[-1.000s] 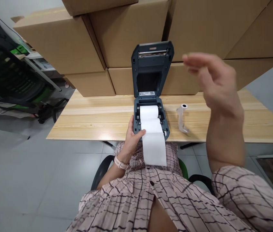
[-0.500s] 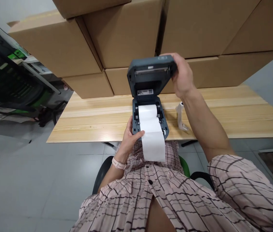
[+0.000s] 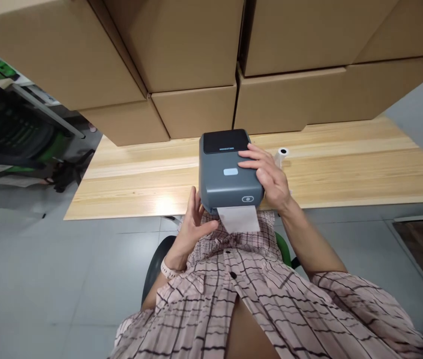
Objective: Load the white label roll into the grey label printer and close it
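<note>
A dark grey label printer [image 3: 217, 172] sits at the front edge of the wooden table, its lid down. A strip of white label paper [image 3: 239, 219] hangs out of its front slot. My right hand [image 3: 269, 177] lies on the right side of the lid with its fingers stretched out. By the front left corner is my left hand [image 3: 192, 224], thumb and fingers apart, the thumb close to the paper. Whether its fingertips touch the printer's side is hard to see. The label roll inside is hidden under the lid.
Behind the printer, large cardboard boxes [image 3: 194, 112] are stacked along the back of the table [image 3: 140, 184]. A small white roll [image 3: 282, 152] stands right of the printer, partly behind my right hand. A dark office chair [image 3: 9, 124] is at the far left.
The printer's lid has come down under my right hand, covering the label roll. My left thumb has left the paper, and the left hand has dropped slightly.
</note>
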`<action>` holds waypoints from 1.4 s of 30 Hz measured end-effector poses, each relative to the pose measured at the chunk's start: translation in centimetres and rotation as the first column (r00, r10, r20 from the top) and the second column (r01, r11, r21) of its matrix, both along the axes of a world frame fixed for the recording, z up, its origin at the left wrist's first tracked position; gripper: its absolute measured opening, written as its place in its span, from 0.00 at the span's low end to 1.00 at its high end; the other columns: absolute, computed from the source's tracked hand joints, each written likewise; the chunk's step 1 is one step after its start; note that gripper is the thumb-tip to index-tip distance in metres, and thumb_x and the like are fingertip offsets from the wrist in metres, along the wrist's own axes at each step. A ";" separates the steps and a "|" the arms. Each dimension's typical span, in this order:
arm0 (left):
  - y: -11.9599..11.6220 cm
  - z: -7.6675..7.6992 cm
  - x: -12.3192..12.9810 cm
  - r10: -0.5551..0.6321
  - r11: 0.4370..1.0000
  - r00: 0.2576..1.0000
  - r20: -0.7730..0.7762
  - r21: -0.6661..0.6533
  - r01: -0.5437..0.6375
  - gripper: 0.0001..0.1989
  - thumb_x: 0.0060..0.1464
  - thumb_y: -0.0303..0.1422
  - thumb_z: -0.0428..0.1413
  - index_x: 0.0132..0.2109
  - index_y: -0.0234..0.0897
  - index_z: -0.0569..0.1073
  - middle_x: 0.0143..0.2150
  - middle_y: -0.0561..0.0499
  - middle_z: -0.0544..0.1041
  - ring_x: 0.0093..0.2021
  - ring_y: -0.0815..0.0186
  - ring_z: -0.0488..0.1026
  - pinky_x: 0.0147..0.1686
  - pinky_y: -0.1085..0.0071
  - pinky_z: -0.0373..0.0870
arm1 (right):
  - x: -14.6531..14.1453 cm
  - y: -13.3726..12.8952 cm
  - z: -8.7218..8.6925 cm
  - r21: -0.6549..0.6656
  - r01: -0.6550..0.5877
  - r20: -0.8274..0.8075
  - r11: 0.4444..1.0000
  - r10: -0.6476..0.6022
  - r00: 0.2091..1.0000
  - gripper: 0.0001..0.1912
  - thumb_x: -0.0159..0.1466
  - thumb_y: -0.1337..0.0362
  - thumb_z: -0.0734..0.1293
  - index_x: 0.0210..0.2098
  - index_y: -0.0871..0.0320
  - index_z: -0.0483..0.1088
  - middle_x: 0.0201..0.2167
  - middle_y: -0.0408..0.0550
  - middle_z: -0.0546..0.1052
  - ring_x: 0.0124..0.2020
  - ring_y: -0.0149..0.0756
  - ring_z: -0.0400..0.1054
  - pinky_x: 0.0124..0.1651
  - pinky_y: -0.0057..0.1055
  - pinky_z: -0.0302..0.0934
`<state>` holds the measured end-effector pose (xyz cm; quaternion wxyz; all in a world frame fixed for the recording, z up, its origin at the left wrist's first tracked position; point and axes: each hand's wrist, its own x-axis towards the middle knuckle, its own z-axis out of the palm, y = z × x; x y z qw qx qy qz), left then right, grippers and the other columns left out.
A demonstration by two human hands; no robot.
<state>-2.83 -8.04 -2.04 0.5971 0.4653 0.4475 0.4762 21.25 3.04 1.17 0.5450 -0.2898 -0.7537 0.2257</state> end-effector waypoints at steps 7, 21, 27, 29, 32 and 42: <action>2.8 0.3 0.7 0.185 0.979 0.982 0.023 0.085 -0.186 0.49 0.61 0.58 0.60 0.79 0.57 0.45 0.83 0.50 0.46 0.83 0.52 0.41 0.80 0.53 0.48 | -0.7 -2.2 -2.2 0.008 0.121 0.009 0.993 -0.122 0.993 0.15 0.73 0.55 0.61 0.50 0.44 0.78 0.59 0.42 0.80 0.72 0.50 0.65 0.76 0.62 0.51; 3.2 0.9 2.9 0.262 0.959 0.963 -0.058 0.131 -0.253 0.45 0.62 0.48 0.63 0.78 0.56 0.51 0.82 0.52 0.51 0.82 0.51 0.46 0.79 0.53 0.52 | -1.4 -3.1 -3.4 -0.005 0.161 -0.073 0.987 -0.161 0.984 0.11 0.72 0.58 0.62 0.45 0.45 0.78 0.55 0.42 0.82 0.72 0.51 0.65 0.74 0.62 0.57; 3.4 0.9 3.5 0.294 0.940 0.951 -0.097 0.211 -0.269 0.43 0.63 0.52 0.60 0.78 0.55 0.52 0.82 0.52 0.52 0.81 0.51 0.49 0.78 0.56 0.54 | -2.2 -3.3 -4.3 -0.053 0.230 -0.109 0.972 -0.234 0.966 0.16 0.74 0.54 0.58 0.40 0.45 0.77 0.54 0.43 0.81 0.73 0.52 0.63 0.75 0.64 0.56; 3.1 0.9 2.8 0.258 0.952 0.959 -0.119 0.203 -0.230 0.43 0.62 0.53 0.61 0.77 0.54 0.53 0.82 0.51 0.52 0.81 0.51 0.51 0.76 0.57 0.58 | -2.2 -3.2 -4.3 -0.036 0.221 -0.114 0.975 -0.223 0.968 0.15 0.73 0.55 0.59 0.41 0.44 0.77 0.54 0.42 0.81 0.73 0.51 0.63 0.75 0.63 0.56; 1.6 0.5 1.0 0.307 0.942 0.921 -0.241 0.211 -0.260 0.43 0.57 0.53 0.66 0.74 0.52 0.60 0.78 0.46 0.59 0.75 0.50 0.61 0.68 0.58 0.67 | -2.1 -3.2 -3.9 -0.013 0.204 -0.103 0.979 -0.204 0.973 0.14 0.73 0.57 0.59 0.42 0.45 0.77 0.54 0.41 0.81 0.72 0.50 0.65 0.74 0.62 0.58; -1.8 1.4 1.3 -0.290 0.925 0.950 -0.111 -0.286 0.249 0.25 0.54 0.56 0.66 0.32 0.37 0.81 0.31 0.47 0.82 0.35 0.58 0.79 0.37 0.61 0.76 | -2.7 -3.5 -3.7 -0.025 0.256 -0.109 0.966 -0.257 0.960 0.16 0.72 0.61 0.58 0.41 0.47 0.77 0.54 0.43 0.81 0.71 0.50 0.65 0.74 0.62 0.58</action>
